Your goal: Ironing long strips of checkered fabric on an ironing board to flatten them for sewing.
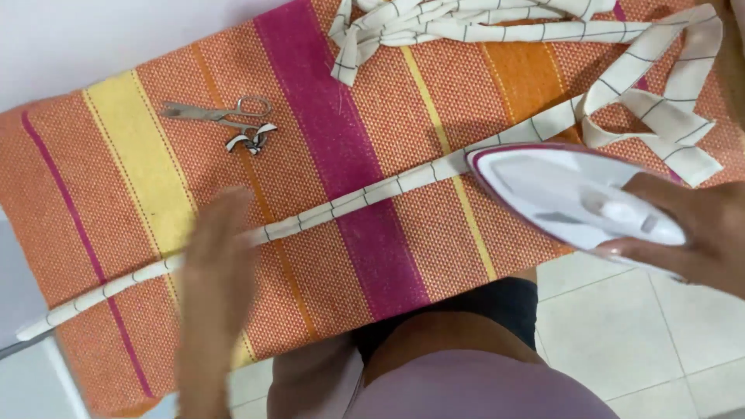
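Altogether: one iron point(570, 194), one scissors point(219, 114), two hands point(213, 271), one strip point(341, 206).

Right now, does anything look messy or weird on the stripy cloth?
A little. A small snipped scrap of checked fabric lies loose beside the scissors. The far end of the long strip is heaped in a tangle at the top edge. The left hand is blurred.

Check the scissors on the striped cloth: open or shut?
Shut: the scissors lie flat, blades together in one line, beside a small fabric scrap.
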